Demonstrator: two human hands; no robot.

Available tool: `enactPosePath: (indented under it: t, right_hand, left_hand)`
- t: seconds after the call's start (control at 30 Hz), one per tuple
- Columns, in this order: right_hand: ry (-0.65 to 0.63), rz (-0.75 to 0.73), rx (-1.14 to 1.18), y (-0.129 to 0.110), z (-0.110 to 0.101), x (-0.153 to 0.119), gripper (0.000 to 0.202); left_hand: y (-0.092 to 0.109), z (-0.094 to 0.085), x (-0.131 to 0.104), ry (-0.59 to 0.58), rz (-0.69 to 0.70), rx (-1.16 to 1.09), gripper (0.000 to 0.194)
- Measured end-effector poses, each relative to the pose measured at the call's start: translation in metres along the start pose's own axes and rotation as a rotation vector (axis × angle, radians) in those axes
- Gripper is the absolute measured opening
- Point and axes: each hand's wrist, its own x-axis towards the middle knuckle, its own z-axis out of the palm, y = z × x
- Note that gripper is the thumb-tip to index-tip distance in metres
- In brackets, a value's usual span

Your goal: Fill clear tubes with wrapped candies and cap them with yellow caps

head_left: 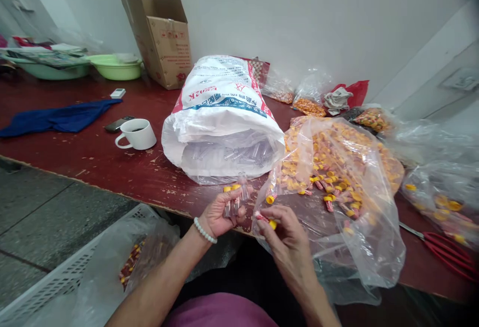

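My left hand (223, 215), with a beaded bracelet at the wrist, is closed around several small clear tubes (232, 208), some with yellow caps. To its right, my right hand (282, 227) pinches a small red-and-white piece with a yellow cap (266, 220) between thumb and fingers. The hands are apart, over the front edge of the table. Behind them lies a white woven sack (220, 92), its mouth facing me, with clear tubes (239, 153) inside. An open clear plastic bag (359, 247) at the right holds many yellow-capped pieces (331, 157).
On the dark red table (149, 177) are a white mug (138, 134), a blue cloth (60, 116), a cardboard box (170, 48), green basins (118, 68) and red-handled scissors (449, 254). A white crate (75, 262) with a bag inside stands below the table edge at left.
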Motion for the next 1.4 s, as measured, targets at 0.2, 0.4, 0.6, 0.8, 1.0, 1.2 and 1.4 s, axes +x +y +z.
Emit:
enactPosePath:
  t: [0.2,0.4,0.6,0.8,1.0,1.2,1.4]
  right_hand:
    - [0.154,-0.115,0.012,0.008,0.027,-0.005,0.020]
    - [0.210,-0.509,-0.418,0.016,0.016,-0.009,0.024]
    - [-0.004,-0.415,-0.516,0.012,-0.004,-0.001,0.084]
    - [-0.153,-0.392,-0.456,0.006,-0.007,-0.004,0.057]
    - [-0.236,-0.255,-0.315,0.008,0.002,-0.009,0.073]
    - [-0.259,0.025,0.017,0.007,0.016,-0.017,0.081]
    - [-0.177,-0.046,-0.044,0.003,0.024,-0.021,0.061]
  left_hand:
    - [-0.030,0.010,-0.021,0.038,-0.081,-0.138,0.024]
    - [-0.047,0.016,-0.029,0.143,-0.133,-0.145,0.018]
    - [-0.061,0.016,-0.037,0.083,-0.202,0.127,0.019]
    - [-0.061,0.012,-0.039,-0.003,-0.242,0.217,0.025]
    - [-0.059,0.008,-0.042,-0.041,-0.206,0.168,0.022]
    - [-0.058,0.000,-0.047,-0.030,-0.181,0.129,0.022]
    - [-0.057,-0.004,-0.051,-0.050,-0.228,0.088,0.020]
